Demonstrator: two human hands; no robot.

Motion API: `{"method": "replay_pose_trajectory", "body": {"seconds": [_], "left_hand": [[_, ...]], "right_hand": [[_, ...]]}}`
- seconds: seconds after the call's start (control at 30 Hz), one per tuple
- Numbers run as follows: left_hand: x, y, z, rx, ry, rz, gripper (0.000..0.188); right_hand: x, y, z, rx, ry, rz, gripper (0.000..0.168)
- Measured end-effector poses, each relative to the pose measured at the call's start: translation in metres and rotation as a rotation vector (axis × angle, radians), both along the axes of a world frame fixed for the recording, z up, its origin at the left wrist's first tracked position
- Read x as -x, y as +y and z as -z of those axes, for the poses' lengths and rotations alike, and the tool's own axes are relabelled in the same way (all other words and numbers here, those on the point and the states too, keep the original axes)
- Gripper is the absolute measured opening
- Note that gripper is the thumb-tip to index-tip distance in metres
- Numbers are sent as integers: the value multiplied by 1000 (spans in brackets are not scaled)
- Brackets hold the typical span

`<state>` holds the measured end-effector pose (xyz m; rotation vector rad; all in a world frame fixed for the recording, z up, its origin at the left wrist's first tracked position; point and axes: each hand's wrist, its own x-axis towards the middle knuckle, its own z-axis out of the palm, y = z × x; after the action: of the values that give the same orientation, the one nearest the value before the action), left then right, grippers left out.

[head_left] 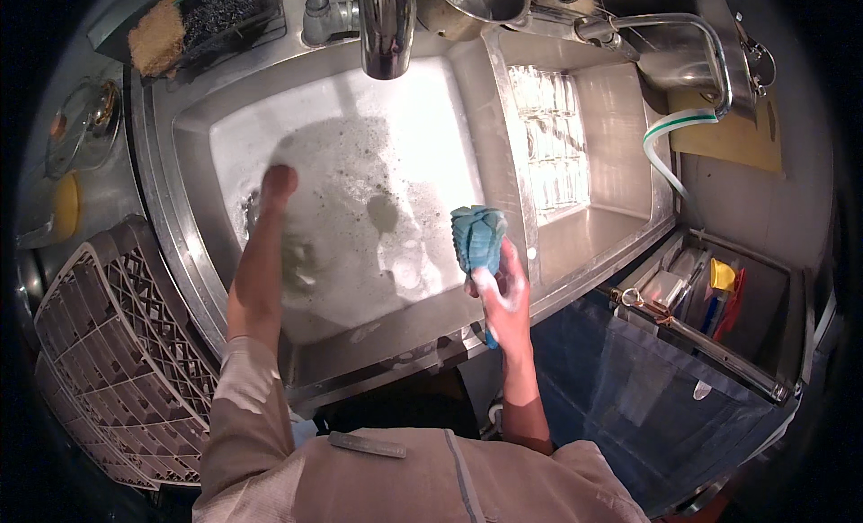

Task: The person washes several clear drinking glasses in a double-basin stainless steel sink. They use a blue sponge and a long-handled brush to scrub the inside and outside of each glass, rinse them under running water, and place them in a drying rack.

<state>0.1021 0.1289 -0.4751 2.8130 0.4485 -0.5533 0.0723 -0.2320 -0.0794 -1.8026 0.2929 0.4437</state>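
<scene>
A wide steel sink basin [465, 138] full of foamy, cloudy water lies before me. My left hand [280, 182] reaches into it at the left side, the fingers hidden under the suds. A clear, shiny thing, perhaps glass, shows in the foam just left of that wrist; whether my hand touches it I cannot tell. My right hand [504, 293], spotted with foam, grips a teal scrubbing brush or sponge [479, 238] with a blue handle, held upright above the right front part of the basin. Whether anything else is submerged is hard to see.
Rows of clear glasses [553, 142] stand in the smaller basin. A faucet [388, 30] and metal pots [482, 3] are behind. Plastic dish racks [121, 354] lean at the left, near a glass lid [84, 128]. At the right are a hose [674, 128] and a bin [762, 320].
</scene>
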Motion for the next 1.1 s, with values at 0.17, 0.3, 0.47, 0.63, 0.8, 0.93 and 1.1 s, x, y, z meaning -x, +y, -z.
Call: {"method": "replay_pose_trajectory", "body": {"seconds": [0.17, 0.3, 0.47, 0.63, 0.8, 0.93, 1.1], "left_hand": [[-37, -58, 4, 52, 162, 175, 28], [-40, -115, -4, 323, 67, -203, 31], [-56, -143, -21, 375, 147, -309, 31], [-54, -173, -73, 324, -269, -438, 32], [-22, -198, -57, 248, -416, -583, 34], [-8, -199, -57, 265, -297, -824, 30], [-9, -177, -77, 285, -143, -746, 39]], "right_hand": [[-9, 2, 6, -31, 10, -10, 61], [-12, 0, 4, -30, 28, 26, 61], [-21, -1, 8, -70, 27, 24, 61], [-27, -1, 9, -113, 21, 11, 60], [-33, -4, 4, -123, 30, 15, 58], [-38, -7, -2, -111, 37, 13, 58], [-40, -8, -15, -67, 23, -30, 58]]}}
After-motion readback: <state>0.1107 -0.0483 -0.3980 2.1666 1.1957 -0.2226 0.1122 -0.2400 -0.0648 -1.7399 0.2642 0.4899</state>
